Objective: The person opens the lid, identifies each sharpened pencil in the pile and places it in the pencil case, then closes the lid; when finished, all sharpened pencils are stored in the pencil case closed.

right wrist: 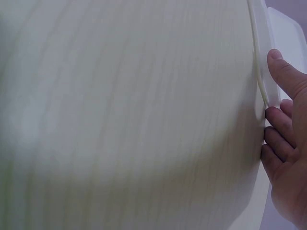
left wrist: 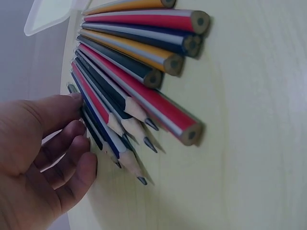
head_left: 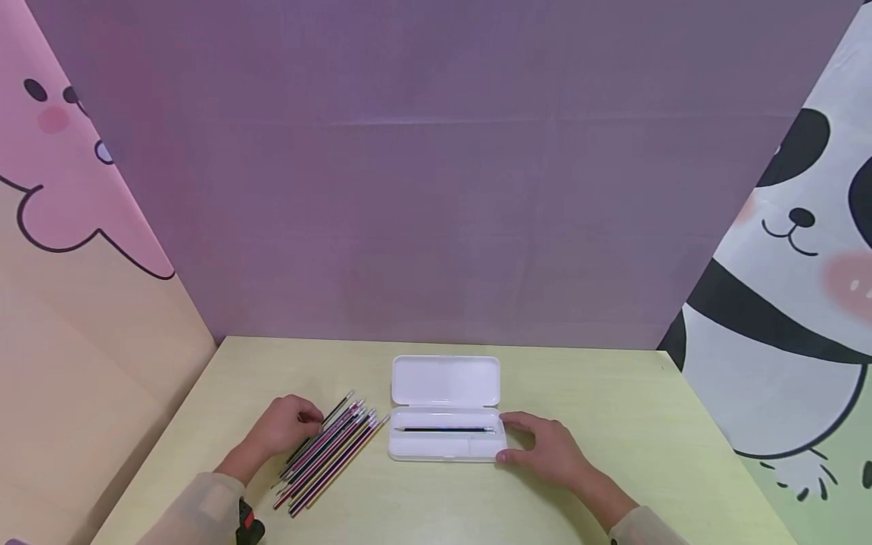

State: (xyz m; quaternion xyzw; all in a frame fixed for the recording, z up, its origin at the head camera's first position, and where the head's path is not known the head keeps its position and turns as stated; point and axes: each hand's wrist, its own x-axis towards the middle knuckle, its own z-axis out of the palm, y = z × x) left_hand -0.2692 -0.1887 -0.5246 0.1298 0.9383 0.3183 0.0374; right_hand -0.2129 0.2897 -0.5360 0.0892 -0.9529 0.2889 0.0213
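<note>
A: Wooden pencils (head_left: 330, 454), where?
B: Fanned near the desk's (head_left: 613, 393) front-left edge; left hand (head_left: 279, 431) touches them, fingers loosely curled, gripping nothing.
A: Right hand (head_left: 545, 450)?
B: Grips the open white pencil case's (head_left: 446, 382) right end, mid-desk; one pencil (head_left: 446, 430) inside.

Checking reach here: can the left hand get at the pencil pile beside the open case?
Probably yes: the left hand already touches the pencil pile, with nothing lying between them or on top.
</note>
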